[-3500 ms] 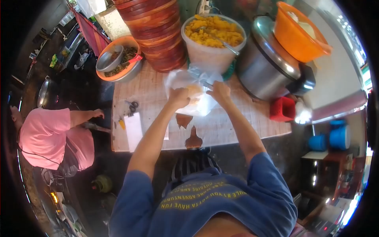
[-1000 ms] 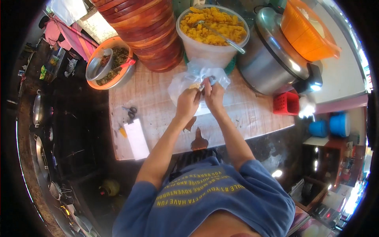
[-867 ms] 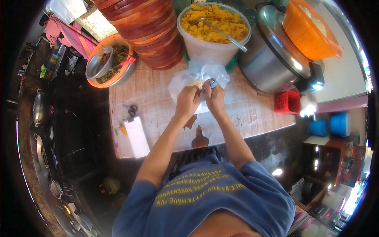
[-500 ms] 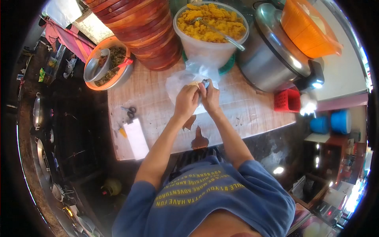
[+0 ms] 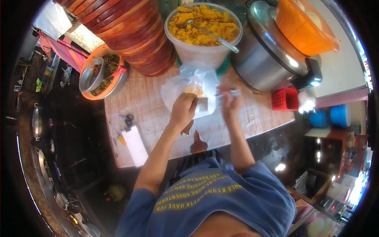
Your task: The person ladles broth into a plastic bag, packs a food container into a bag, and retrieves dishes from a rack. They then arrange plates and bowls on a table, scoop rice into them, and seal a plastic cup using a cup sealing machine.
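My left hand (image 5: 183, 108) is closed, its fingertips pinching the near edge of a pale yellowish piece (image 5: 194, 91) whose kind I cannot make out. Clear plastic (image 5: 171, 94) lies around and beneath it on the table. To the right, my right hand (image 5: 232, 106) is smeared by motion. It grips a small shiny object (image 5: 235, 93) with metal showing, too blurred to name. Just beyond the plastic stands a white tub (image 5: 201, 55) of yellow crumbly food (image 5: 197, 33), a metal spoon (image 5: 217, 38) resting in it.
Stacked reddish-brown wooden rounds (image 5: 148, 51) stand at back left, beside an orange basin (image 5: 112, 89) holding a metal bowl (image 5: 90, 77). A steel pot (image 5: 264, 59), an orange basket (image 5: 304, 29) and a red basket (image 5: 285, 99) are at right. Scissors (image 5: 128, 119) and a white pad (image 5: 135, 146) lie at left.
My right hand has moved right, away from my left hand, carrying the small object. My left hand stays by the plastic, and the pale piece shows more.
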{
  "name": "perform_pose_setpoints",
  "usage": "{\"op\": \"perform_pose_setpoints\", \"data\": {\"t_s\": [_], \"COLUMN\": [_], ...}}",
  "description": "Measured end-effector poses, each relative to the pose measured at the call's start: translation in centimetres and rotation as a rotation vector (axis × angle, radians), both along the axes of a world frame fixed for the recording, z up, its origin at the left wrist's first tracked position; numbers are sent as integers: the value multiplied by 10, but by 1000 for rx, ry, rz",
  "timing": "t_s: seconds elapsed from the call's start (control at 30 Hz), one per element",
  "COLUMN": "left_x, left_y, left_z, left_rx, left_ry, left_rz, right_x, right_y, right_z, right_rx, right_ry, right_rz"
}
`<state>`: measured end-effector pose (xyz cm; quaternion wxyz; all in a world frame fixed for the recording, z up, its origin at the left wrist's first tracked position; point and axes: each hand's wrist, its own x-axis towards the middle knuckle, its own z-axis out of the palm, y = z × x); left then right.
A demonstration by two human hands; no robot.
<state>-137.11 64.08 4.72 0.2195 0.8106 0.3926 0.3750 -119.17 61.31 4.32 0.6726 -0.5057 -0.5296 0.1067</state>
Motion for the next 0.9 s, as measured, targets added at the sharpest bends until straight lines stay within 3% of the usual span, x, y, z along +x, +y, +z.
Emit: {"op": "perform_pose_setpoints", "data": {"t_s": [0.03, 0.1, 0.13, 0.17, 0.2, 0.27, 0.3, 0.37, 0.4, 0.47, 0.5, 0.57, 0.6, 0.67, 0.73, 0.8, 0.87, 0.9], "left_x": [-1, -2, -3, -4, -6, -11, -14, -26, -35, -55, -61, -65, -62, -48, -46, -45, -38, -34], "left_y": [-2, -3, -2, 0, 3, 9, 13, 25, 32, 46, 50, 53, 49, 40, 43, 37, 38, 34], "left_z": [8, 24, 31, 38, 43, 48, 43, 22, 14, -2, -10, -14, -11, 25, 30, 31, 37, 44], "left_rx": [-10, -14, 144, 303, 307, 228, 228, 40, 43, -440, -440, -558, -560, -715, -736, -791, -833, -840], "left_ry": [9, 15, 35, 55, 52, 159, 156, 414, 409, 269, 267, -108, -105, -532, -614, -676, -718, -693], "left_rz": [-30, -63, 59, 180, 175, 548, 543, 727, 719, 474, 466, 365, 358, 212, 135, 51, 45, 51], "right_x": [16, 51, 71, 91, 110, 137, 146, 159, 165, 175, 175, 166, 157, 125, 78, 34, 22, 25], "right_y": [-13, -16, -12, -7, -4, -3, -4, -2, 1, 8, 14, 24, 31, 41, 37, 29, 39, 44], "right_z": [8, 5, -17, -56, -92, -134, -145, -161, -167, -170, -171, -166, -163, -125, -50, 5, -1, -18], "right_rx": [-144, -530, -526, -578, -626, -779, -800, -822, -808, -796, -829, -867, -751, -507, -311, -262, -185, -331], "right_ry": [64, -105, -105, -335, -568, -576, -664, -750, -766, -784, -752, -718, -691, -567, -436, -492, -627, -548], "right_rz": [-84, -229, -233, -305, -376, -378, -378, -387, -370, -363, -341, -325, -371, -330, -145, -28, -138, -46]}}
